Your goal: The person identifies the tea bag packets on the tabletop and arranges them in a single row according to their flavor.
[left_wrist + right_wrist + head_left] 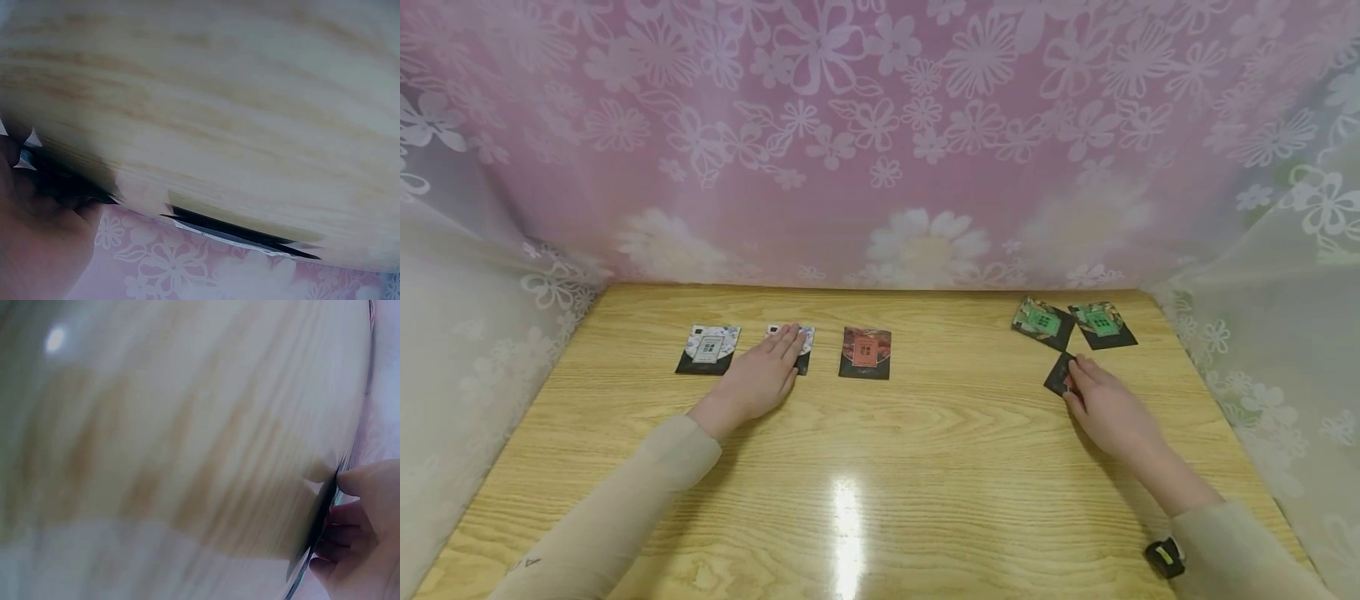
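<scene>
My left hand (762, 372) lies with straight fingers across a white-and-black packet (805, 360), hiding most of it. Left of it sits another white-and-black packet (707, 350) with a pale label. To its right is a red-and-black packet (865, 352). At the right side, my right hand (1108, 408) pinches a black packet (1057, 377) whose red label peeks out beside the thumb. In the right wrist view this packet (322, 512) shows as a thin dark edge at the thumb and fingers. Two green-and-black packets lie just beyond, one on the left (1042, 322) and one on the right (1102, 324).
The wood-grain table (925, 467) carries all the packets near its far edge. A pink floral curtain (880, 167) hangs behind it, with pale curtains at both sides. A small black device (1165, 557) is by the right sleeve.
</scene>
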`<control>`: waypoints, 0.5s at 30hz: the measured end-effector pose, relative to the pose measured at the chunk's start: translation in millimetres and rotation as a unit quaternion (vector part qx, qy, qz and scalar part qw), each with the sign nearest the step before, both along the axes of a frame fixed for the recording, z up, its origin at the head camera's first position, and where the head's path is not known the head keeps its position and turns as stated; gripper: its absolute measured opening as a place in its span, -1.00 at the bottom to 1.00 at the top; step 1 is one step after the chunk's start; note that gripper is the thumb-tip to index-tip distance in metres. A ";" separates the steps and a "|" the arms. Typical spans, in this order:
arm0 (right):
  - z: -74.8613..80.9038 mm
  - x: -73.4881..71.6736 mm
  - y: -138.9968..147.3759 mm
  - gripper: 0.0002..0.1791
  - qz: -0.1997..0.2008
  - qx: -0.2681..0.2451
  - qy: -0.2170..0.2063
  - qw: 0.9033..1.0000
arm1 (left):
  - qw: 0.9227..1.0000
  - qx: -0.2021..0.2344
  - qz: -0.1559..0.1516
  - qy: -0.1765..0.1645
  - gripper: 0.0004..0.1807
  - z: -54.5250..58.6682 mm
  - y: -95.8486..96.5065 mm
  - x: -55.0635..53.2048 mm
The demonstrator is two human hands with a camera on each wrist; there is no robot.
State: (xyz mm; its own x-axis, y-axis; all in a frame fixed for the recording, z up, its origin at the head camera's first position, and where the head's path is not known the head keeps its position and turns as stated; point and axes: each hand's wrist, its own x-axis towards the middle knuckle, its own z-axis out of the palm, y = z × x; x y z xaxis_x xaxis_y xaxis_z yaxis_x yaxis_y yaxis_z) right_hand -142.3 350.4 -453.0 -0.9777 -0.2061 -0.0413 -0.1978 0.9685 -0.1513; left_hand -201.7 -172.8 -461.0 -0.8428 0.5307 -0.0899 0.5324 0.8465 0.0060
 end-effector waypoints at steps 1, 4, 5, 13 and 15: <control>-0.1 0.8 -1.6 -0.35 0.002 0.000 0.001 1.000 | 1.000 0.000 0.000 0.001 -0.32 0.4 0.1 0.3; 0.0 3.4 -5.8 -0.35 0.013 0.002 0.004 1.000 | 1.000 0.002 0.001 0.001 -0.33 1.1 0.4 0.4; 0.0 4.3 -7.2 -0.35 0.018 0.005 0.006 1.000 | 1.000 0.002 0.001 0.001 -0.33 1.3 0.4 0.5; 0.7 10.6 -24.0 -0.34 0.040 -0.012 0.004 0.999 | 1.000 0.004 0.000 0.004 -0.33 1.6 0.9 0.8; 1.3 10.6 -29.4 -0.34 0.047 -0.018 0.001 0.999 | 1.000 0.003 0.002 0.001 -0.33 2.4 0.7 0.9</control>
State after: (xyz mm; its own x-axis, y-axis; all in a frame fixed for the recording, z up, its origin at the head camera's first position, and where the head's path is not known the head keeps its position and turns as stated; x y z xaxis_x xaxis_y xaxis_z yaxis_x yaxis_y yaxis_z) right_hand -131.6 321.1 -451.7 -0.9541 -0.2979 -0.0293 -0.2876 0.9395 -0.1858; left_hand -200.7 -172.1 -458.6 -0.8455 0.5272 -0.0848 0.5283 0.8490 0.0102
